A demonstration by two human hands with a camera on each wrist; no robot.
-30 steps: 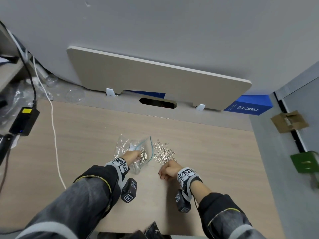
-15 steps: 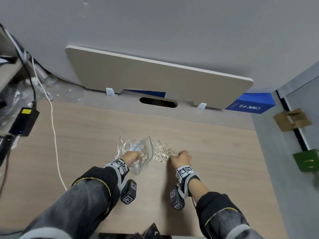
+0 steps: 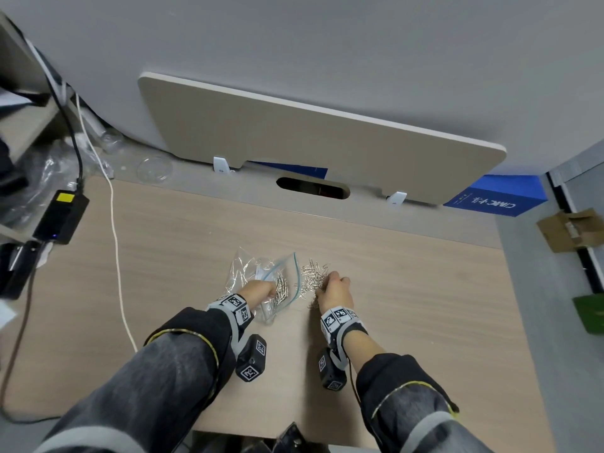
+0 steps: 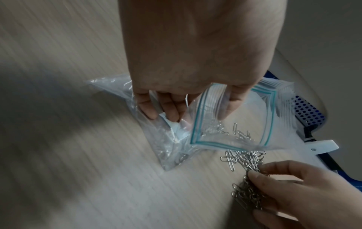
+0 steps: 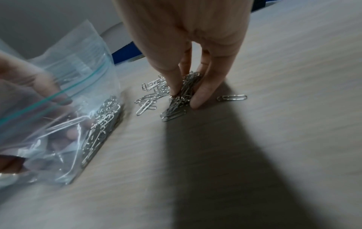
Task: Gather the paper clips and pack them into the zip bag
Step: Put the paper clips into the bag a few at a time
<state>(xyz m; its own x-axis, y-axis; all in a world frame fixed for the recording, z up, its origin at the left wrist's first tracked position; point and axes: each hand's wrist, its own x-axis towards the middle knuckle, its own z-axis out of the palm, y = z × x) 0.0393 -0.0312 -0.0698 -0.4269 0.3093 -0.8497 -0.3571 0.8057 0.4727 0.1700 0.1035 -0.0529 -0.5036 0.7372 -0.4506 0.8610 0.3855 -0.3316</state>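
Note:
A clear zip bag with a teal seal line stands on the wooden desk with its mouth held open. My left hand grips its rim, thumb inside and fingers outside. Several silver paper clips lie inside the bag. A loose pile of paper clips lies just right of the bag. My right hand pinches a bunch of clips from that pile between thumb and fingers. One single clip lies apart to the right.
A black power adapter with a white cable lies at the desk's left. A beige panel stands behind the desk, a blue box at back right. A clear dish sits at back left.
My right hand moved from the near desk forward into the clip pile and closed its fingers on a bunch. The left hand kept holding the bag open.

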